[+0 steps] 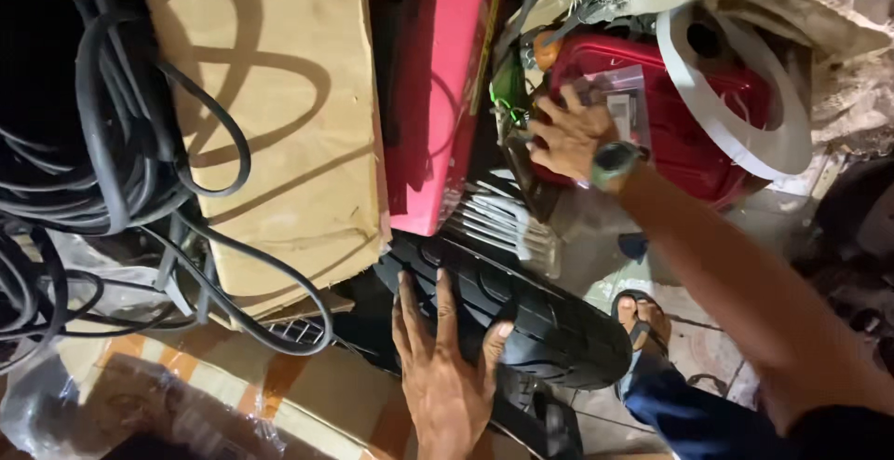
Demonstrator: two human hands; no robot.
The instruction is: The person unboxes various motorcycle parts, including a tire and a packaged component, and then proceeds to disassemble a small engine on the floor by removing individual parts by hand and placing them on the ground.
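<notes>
My left hand lies flat, fingers spread, on a black ribbed tyre at the bottom centre. My right hand, with a wristwatch on the wrist, reaches up to a red machine body and touches a clear plastic packet that lies on it. Whether the fingers grip the packet is unclear. Silver cooling fins show between the tyre and the red parts.
A large brown cardboard box fills the upper left, with black cables looped over it. A red panel stands beside it. A white ring rests on the red machine. My sandalled foot stands on the tiled floor.
</notes>
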